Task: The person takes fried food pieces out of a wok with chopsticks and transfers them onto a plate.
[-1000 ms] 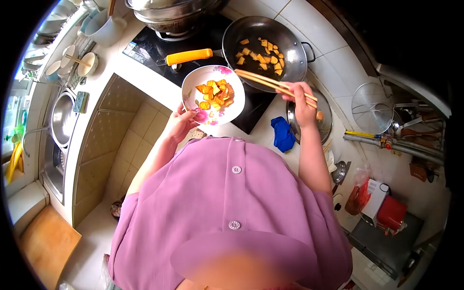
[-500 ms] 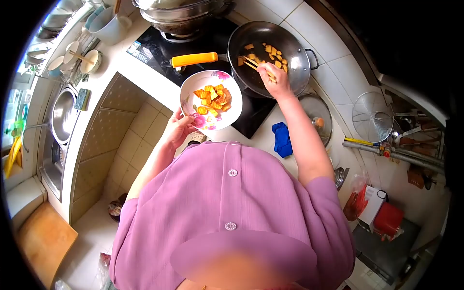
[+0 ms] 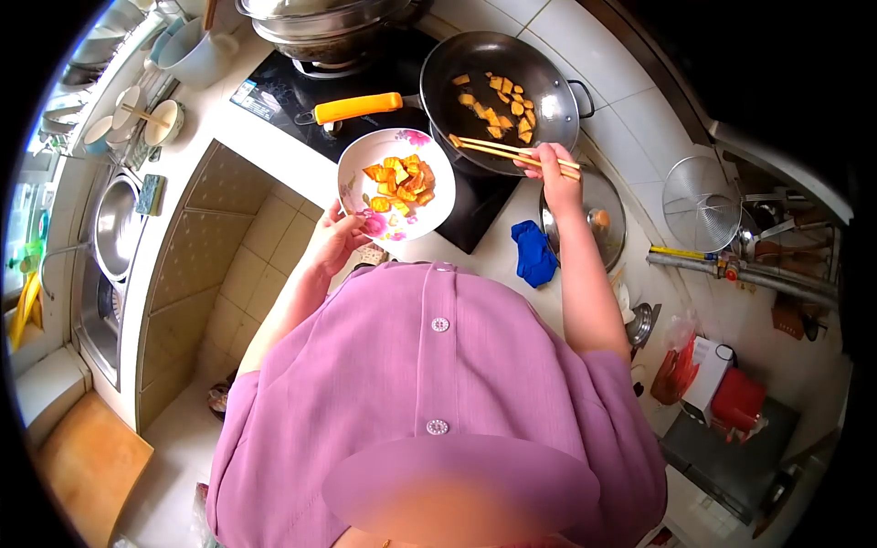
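My left hand (image 3: 336,239) grips the lower left rim of a white plate (image 3: 352,164) with pink flowers. Several orange-brown food pieces (image 3: 402,183) lie heaped in its middle. My right hand (image 3: 555,178) is closed on wooden chopsticks (image 3: 516,153), which point left over the near edge of the wok. One food piece (image 3: 456,141) is at their tips, between the wok and the plate. Several more chunks (image 3: 501,105) lie in the dark wok (image 3: 553,78), whose orange handle (image 3: 356,107) extends left above the plate.
A steamer pot (image 3: 320,32) stands on the black cooktop (image 3: 301,100) at the back. Right of the cooktop lie a blue cloth (image 3: 533,254) and a glass lid (image 3: 607,219). A sink (image 3: 119,228) is at left, and a strainer (image 3: 702,203) hangs at right.
Since half a second ago, my right hand and the chopsticks have moved from inside the wok toward me and right, now with a piece at the tips. My left hand still holds the plate.
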A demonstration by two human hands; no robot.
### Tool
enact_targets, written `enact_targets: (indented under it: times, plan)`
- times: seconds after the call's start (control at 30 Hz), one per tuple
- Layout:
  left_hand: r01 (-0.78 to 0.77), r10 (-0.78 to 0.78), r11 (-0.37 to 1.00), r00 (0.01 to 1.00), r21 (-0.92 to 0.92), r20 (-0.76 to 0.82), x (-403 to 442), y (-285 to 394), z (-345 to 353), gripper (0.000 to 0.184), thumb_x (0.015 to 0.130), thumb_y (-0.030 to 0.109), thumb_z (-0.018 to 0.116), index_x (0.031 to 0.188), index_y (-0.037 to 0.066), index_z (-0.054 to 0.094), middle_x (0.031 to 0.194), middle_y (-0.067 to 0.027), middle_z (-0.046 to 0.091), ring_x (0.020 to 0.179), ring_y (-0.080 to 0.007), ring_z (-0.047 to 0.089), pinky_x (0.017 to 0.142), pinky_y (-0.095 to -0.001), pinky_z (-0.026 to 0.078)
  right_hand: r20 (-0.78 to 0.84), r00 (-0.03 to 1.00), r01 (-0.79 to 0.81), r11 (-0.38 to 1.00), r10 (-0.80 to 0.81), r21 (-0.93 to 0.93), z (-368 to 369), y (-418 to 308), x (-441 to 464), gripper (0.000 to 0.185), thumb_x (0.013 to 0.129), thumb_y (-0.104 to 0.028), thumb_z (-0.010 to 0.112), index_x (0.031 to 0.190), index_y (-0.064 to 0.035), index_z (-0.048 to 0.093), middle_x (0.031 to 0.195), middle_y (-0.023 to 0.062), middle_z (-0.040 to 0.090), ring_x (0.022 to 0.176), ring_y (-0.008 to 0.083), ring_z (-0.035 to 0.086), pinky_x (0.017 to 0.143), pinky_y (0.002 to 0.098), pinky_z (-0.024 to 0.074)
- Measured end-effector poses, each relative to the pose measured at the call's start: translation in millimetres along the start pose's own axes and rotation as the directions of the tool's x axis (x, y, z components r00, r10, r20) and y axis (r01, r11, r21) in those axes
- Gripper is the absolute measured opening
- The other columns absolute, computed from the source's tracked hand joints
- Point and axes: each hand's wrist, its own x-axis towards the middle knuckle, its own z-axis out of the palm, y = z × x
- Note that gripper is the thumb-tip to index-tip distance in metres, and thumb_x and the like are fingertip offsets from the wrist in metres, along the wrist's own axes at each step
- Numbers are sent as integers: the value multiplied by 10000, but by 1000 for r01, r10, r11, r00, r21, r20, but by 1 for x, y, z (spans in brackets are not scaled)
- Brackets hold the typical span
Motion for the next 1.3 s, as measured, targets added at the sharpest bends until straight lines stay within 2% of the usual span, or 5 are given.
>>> enact_targets:
  times: [0.3, 0.73, 0.97, 1.07, 1.3]
  plan:
    - [8, -9, 1000, 999, 23, 37, 2, 3, 2, 569, 822, -18, 522, 1344, 65, 313, 967, -124, 601, 800, -178, 639, 771, -348, 555, 136, 977, 204, 904, -165, -375, 4, -9, -27, 256, 963, -214, 490, 963, 9, 614, 929, 82, 666, 805, 119, 634, 697, 227, 501]
    - [18, -20, 999, 999, 40, 41, 3, 2, 0, 589, 827, -15, 523, 1361, 65, 286, 924, -126, 621, 810, -192, 652, 781, -357, 558, 47, 963, 270, 936, -266, -226, 12, -18, -35, 208, 942, -196, 528, 955, -16, 632, 799, 61, 677, 711, 121, 645, 636, 254, 516]
    - [11, -12, 1000, 997, 7, 79, 6, 1, -2, 581, 833, -20, 513, 1360, 70, 288, 942, -126, 619, 832, -193, 649, 799, -374, 553, 316, 902, 381, 887, -294, -260, 26, -62, -67, 242, 958, -221, 501, 907, -2, 590, 940, 99, 673, 783, 136, 655, 672, 237, 505]
    - [16, -16, 1000, 995, -1, 102, 11, -5, -8, 580, 836, -26, 504, 1363, 74, 285, 978, -136, 611, 847, -204, 648, 807, -391, 551, 186, 956, 242, 969, -229, -52, 19, -57, -60, 248, 972, -232, 474, 914, -8, 564, 990, 105, 657, 827, 167, 665, 686, 240, 511]
    - [32, -32, 999, 999, -26, 10, 5, -5, -5, 569, 826, -34, 513, 1346, 54, 299, 1050, -159, 586, 873, -233, 647, 824, -421, 545, -1, 983, 163, 885, -181, -436, -17, -10, -8, 212, 945, -227, 523, 972, -30, 595, 880, 85, 672, 814, 153, 672, 693, 273, 510]
